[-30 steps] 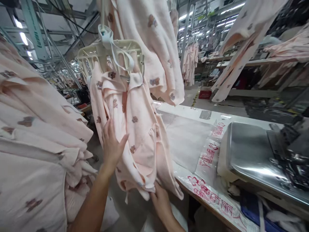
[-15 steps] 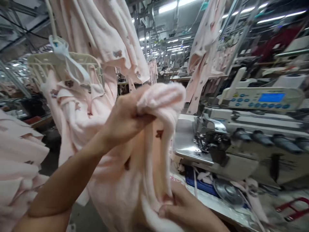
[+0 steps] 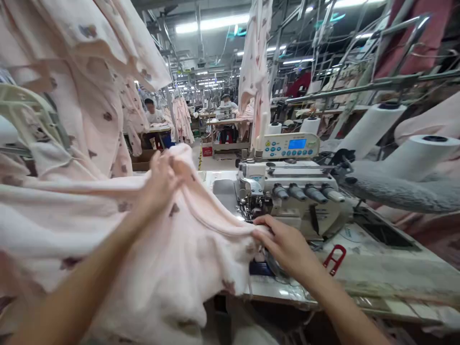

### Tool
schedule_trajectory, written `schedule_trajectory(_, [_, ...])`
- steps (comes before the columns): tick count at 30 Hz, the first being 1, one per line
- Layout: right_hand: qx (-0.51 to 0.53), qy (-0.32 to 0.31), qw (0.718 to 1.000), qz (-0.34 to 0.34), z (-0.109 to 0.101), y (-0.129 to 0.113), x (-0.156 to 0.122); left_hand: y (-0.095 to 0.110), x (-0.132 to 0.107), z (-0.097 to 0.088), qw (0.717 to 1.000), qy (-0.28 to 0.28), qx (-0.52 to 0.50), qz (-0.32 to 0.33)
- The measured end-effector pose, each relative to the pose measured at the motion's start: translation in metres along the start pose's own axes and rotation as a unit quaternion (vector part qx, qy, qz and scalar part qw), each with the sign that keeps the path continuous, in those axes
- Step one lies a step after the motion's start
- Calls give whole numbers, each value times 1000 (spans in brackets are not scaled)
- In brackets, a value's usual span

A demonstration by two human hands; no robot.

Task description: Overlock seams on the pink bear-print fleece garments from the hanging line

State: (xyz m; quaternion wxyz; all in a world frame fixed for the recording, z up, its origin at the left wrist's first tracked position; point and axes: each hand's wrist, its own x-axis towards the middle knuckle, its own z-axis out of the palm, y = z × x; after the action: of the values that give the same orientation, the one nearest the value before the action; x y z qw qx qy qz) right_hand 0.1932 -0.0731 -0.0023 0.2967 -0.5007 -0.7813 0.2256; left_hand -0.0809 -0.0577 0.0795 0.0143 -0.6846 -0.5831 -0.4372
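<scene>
"Strip lights (image 3: 212, 25) run above a deep workshop, with hanging garments (image 3: 93, 110) in pale pink at the far left. Where are the hands?"

"Left hand (image 3: 160, 179) first: it's raised, fingers bent, near those garments. Motion blurs it, but it looks closed on the top edge of a pink garment (image 3: 201, 249)."

"And how does that lie?"

"Held up in front of the worktable (image 3: 381, 268), its length running left to right. Between the hands the edge slopes down to the right; the rest drapes toward the near side."

"Right hand (image 3: 283, 239)?"

"Lower, reaching in from the near right, thumb and fingers pinching that edge's right end, just in front of the sewing machine (image 3: 305, 182)."

"Anything readable on it?"

"Lettering shows on its white head, and marks on the panel (image 3: 278, 152) around a lit blue screen (image 3: 297, 143), all too small to read. Farther right, a red looped piece (image 3: 335, 260) lies on the worktable; white thread cones (image 3: 373, 127) stand beyond."
</scene>
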Motion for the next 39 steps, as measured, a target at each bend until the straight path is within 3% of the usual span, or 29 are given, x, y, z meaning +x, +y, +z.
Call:
schedule_trajectory(2, [-21,42,999,25,10,2,7,15,-24,38,998,-41,12,52])
schedule_trajectory(4, [-8,46,999,21,14,4,8,29,-51,71,983,-145,10,114])
schedule_trajectory(6, [27,23,999,10,11,6,8,39,-67,92,973,-198,21,119])
schedule_trajectory(8, [59,-3,998,10,6,8,9,42,-70,101,971,-212,27,108])
schedule_trajectory(11, [43,7,998,39,0,8,15,41,-59,105,970,-222,23,99])
schedule_trajectory(16, [-16,89,993,77,4,5,21,40,-45,112,969,-235,21,78])
schedule_trajectory(23, [-19,213,977,29,23,9,14,41,-42,116,968,-238,5,74])
schedule_trajectory(31, [-88,254,963,-2,33,11,17,44,-42,118,972,-222,21,70])
schedule_trajectory(33, [-102,273,956,-17,33,8,11,44,-42,119,973,-220,30,67])
schedule_trajectory(37, [-126,399,905,-79,39,5,-17,44,-43,119,974,-215,32,62])
schedule_trajectory(39, [-49,350,934,-55,50,9,-30,44,-43,118,973,-218,27,64])
